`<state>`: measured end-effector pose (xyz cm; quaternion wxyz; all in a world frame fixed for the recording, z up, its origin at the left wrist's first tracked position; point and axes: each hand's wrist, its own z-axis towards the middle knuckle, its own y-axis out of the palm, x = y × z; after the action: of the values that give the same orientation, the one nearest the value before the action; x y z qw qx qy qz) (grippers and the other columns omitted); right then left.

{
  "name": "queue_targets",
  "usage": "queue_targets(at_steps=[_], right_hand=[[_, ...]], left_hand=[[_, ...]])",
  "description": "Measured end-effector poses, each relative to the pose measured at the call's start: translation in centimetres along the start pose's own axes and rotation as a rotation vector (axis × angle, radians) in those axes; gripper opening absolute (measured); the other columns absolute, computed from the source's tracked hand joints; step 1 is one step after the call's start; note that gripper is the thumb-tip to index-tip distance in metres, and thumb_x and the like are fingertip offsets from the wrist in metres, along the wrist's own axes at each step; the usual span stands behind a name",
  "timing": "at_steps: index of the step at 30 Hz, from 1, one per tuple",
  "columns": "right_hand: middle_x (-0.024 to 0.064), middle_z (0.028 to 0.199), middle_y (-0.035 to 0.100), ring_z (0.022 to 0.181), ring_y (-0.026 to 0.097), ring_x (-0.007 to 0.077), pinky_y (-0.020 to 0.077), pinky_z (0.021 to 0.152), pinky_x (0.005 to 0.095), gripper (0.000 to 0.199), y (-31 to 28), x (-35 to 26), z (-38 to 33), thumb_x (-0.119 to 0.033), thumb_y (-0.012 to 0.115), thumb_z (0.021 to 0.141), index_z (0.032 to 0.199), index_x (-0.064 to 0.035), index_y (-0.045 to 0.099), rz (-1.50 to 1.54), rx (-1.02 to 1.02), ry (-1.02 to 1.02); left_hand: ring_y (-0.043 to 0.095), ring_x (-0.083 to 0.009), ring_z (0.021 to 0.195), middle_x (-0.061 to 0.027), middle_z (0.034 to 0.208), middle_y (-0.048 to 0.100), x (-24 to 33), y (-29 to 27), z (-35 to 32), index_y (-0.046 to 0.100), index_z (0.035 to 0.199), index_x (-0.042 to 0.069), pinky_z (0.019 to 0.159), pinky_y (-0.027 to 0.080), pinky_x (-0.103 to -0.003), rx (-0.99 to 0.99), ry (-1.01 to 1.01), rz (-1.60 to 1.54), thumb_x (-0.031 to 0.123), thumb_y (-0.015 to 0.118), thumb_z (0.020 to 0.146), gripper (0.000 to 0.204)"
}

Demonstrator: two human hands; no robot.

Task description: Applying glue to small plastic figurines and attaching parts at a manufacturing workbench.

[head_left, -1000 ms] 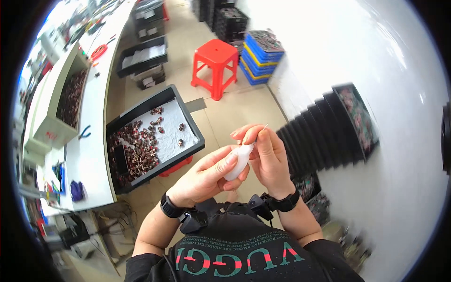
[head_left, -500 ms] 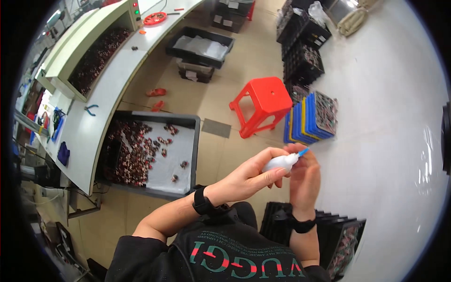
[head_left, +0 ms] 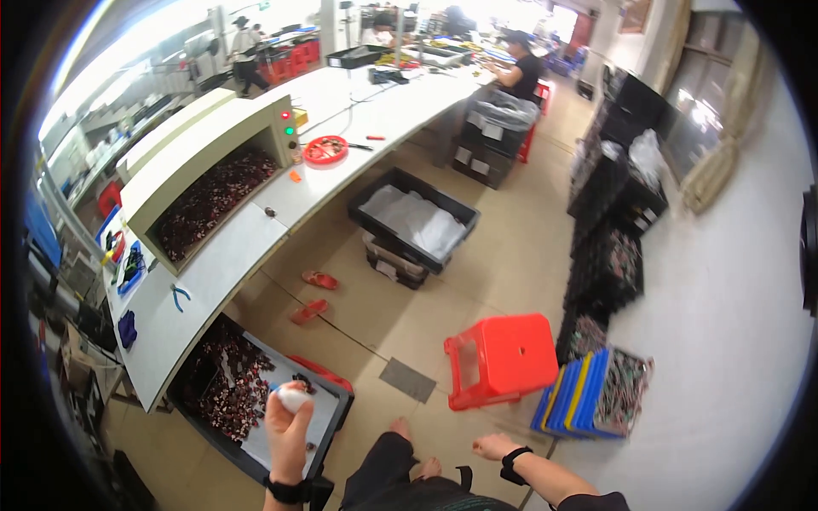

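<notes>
A small white squeeze bottle [head_left: 293, 397] with a bit of blue at its tip is gripped in my left hand [head_left: 288, 436]. That hand is above the grey bin [head_left: 328, 417], which holds many small dark-red and pale parts on a light liner. My right hand [head_left: 494, 445] is away from the bottle, over the floor below the red stool [head_left: 503, 362]. Its fingers are curled in, and whatever might be inside them is hidden.
A long white workbench [head_left: 336, 183] carries a cream machine [head_left: 213, 119] full of parts, blue-handled pliers [head_left: 179, 298] and a red dish [head_left: 326, 151]. Blue and yellow trays [head_left: 575, 396] stand beside the stool, with black crates [head_left: 609, 264] behind. Red slippers [head_left: 309, 312] lie on the floor. A person [head_left: 517, 68] sits at the far bench.
My hands have parted. The left has carried the bottle leftward to the bin; the right has dropped lower and curled up. My view has tipped up, showing the far room.
</notes>
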<state>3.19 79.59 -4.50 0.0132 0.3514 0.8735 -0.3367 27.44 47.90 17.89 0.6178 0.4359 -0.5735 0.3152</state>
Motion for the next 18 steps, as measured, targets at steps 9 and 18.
queue_targets(at_steps=[9,18], right_hand=[[0.0062,0.116,0.063,0.116,0.055,0.0202,0.0421,0.091,0.0411,0.031,-6.5,8.9,22.8,-0.031,0.057,0.084,0.107,-0.0134,0.066,-0.714,-0.155,-0.273],[0.0047,0.114,0.062,0.116,0.052,0.0172,0.0379,0.092,0.041,0.031,-19.0,1.7,51.7,-0.023,0.042,0.09,0.112,-0.0159,0.064,-0.948,0.372,-0.684]], left_hand=[[0.056,-0.0166,0.106,-0.0083,0.111,0.059,-5.8,1.1,10.0,0.051,0.111,0.005,0.094,0.044,-0.03,0.377,-0.045,0.148,-0.005,0.063,0.085,0.031],[0.06,-0.0178,0.1,-0.0112,0.107,0.061,-6.3,6.8,23.4,0.052,0.106,0.005,0.087,0.049,-0.032,0.547,-0.152,0.276,-0.007,0.067,0.08,0.032]])
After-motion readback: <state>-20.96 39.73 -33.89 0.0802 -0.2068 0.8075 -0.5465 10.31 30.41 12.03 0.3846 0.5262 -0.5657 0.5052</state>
